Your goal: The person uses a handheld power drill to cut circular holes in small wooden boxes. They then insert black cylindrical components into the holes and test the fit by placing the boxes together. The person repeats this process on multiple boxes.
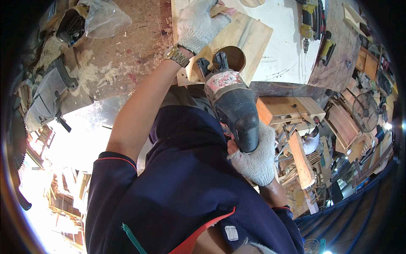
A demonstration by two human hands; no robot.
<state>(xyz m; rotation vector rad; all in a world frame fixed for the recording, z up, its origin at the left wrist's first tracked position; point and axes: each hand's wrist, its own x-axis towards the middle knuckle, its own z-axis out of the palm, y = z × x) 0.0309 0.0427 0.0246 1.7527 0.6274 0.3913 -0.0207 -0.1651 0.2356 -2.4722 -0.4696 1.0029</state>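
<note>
My left hand (198,26), in a knitted white glove, presses on and grips a light wooden board (259,37) near its far edge; the fingertips are partly cut off by the top of the view. A large round hole is cut through the board near its front edge. My right hand (258,158), gloved too, wraps round the rear end of a dark power tool that looks like a jigsaw (232,101). Its forked black foot meets the board at the hole's near rim. The blade is hidden from view.
Beneath the board, a white panel (283,59) covers part of the stained workbench (122,55). A yellow cordless drill (308,21) lies at right. A mitre saw (46,93) stands left. Wooden cabinets (283,108), a fan (365,111) and another person (311,142) are beyond.
</note>
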